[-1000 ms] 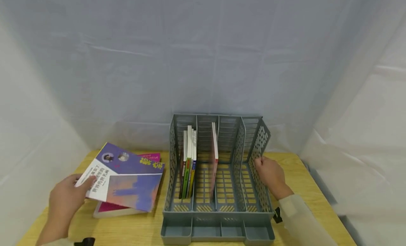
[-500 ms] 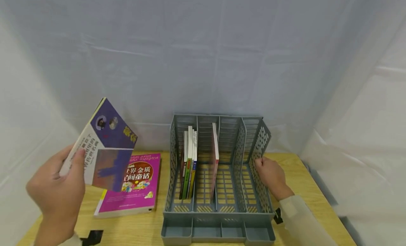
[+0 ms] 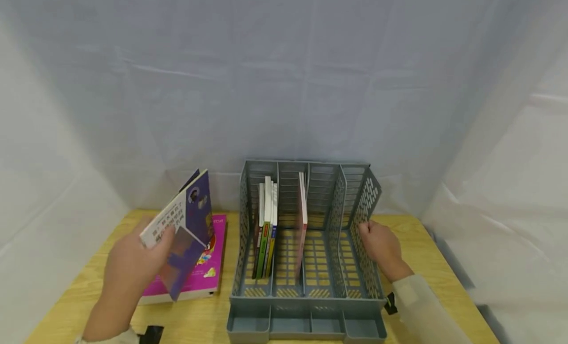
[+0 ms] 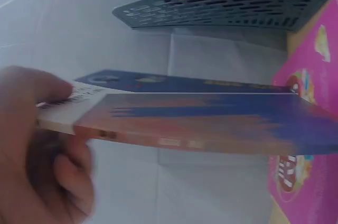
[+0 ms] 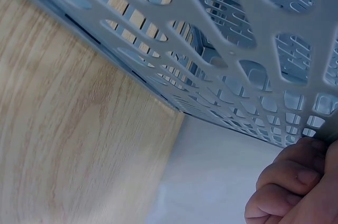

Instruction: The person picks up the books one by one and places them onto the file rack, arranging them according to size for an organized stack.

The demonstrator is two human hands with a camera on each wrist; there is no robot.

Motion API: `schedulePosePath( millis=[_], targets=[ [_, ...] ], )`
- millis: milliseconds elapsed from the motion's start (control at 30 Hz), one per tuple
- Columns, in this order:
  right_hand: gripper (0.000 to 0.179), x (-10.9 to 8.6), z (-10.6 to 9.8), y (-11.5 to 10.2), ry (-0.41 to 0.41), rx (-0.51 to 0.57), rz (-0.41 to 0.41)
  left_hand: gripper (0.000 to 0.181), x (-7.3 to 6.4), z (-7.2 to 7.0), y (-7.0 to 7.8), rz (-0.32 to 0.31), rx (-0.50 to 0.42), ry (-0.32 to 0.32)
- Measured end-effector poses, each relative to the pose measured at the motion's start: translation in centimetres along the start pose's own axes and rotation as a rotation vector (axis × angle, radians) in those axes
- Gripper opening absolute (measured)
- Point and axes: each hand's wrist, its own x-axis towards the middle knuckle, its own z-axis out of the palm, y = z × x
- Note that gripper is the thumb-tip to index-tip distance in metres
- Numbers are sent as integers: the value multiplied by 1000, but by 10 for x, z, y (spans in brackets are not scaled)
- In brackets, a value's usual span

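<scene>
My left hand (image 3: 135, 260) pinches a thin purple and white book (image 3: 191, 235) by one end, thumb on the cover. The book is tilted up above a thick pink book (image 3: 208, 282) that lies flat on the table. In the left wrist view, its blue and orange cover (image 4: 211, 121) appears nearly edge-on. My right hand (image 3: 380, 250) grips the right side wall of a grey plastic book rack (image 3: 306, 300); curled fingers (image 5: 285, 176) show by the perforated panel in the right wrist view. Several books (image 3: 266, 230) stand in the leftmost slot, and a pink-spined one (image 3: 301, 225) in the second slot.
Small open trays (image 3: 290, 324) run along the rack's front. The rack stands on a wooden table (image 3: 426, 280), with white sheeting (image 3: 284, 87) behind and at both sides. Upright dividers (image 3: 340, 206) separate the rack's slots.
My left hand lifted the purple and white book off the pink book, then shifted it right and lower, turning it more edge-on. My right hand has stayed on the rack's side.
</scene>
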Motion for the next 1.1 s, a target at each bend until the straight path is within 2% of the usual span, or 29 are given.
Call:
schedulePosePath(
  millis=[67, 100, 133, 200, 367, 600, 867, 1100],
  targets=[
    [41, -1, 0, 3, 3, 6, 5, 68, 2, 6, -4, -53, 61, -189],
    [41, -2, 0, 5, 6, 5, 4, 71, 3, 9, -6, -66, 89, -263],
    [41, -3, -1, 6, 10, 2, 5, 75, 4, 12, -7, -78, 108, -321],
    [41, -4, -3, 9, 20, 2, 11, 74, 3, 18, -6, -41, 123, -360],
    [42, -10, -8, 15, 28, 10, 32, 73, 4, 26, 0, 1, 117, -374],
    [40, -11, -5, 18, 33, 1, 53, 75, 3, 29, 5, 15, 100, -399],
    [38, 0, 1, 2, 30, 4, -14, 79, -2, 19, -10, -70, 104, -421],
    [41, 1, 0, 0, 40, 16, -14, 77, -2, 19, -16, -48, 121, -423]
  ],
)
